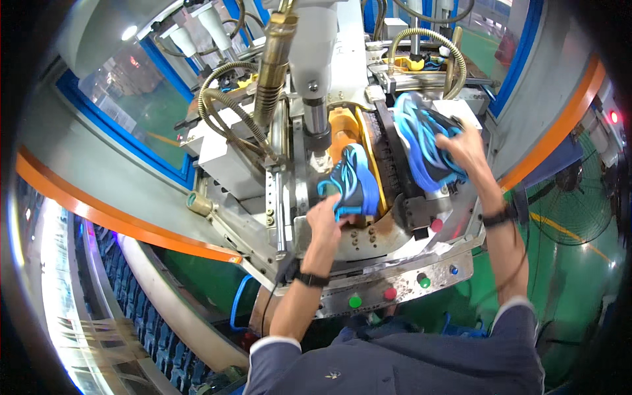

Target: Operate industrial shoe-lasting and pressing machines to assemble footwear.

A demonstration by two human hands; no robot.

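Observation:
My left hand (324, 217) is closed on the near end of a blue and black lace-up sneaker (355, 174). That sneaker sits within the press at the middle, just in front of a yellow-orange mould part (344, 125). Off to the right, my right hand (463, 146) grips a second blue and black sneaker (413, 141) by its side. It is held tilted over the machine's right part and looks slightly smeared by motion. My right fingertips are partly lost against the dark upper.
A metal piston (316, 122) hangs just behind the middle sneaker. Ribbed hoses (227, 112) curve on both sides. Green (355, 302) and red (390, 293) buttons line the front panel. An orange-edged housing (131, 220) stands left; a caged fan (569, 194) stands right.

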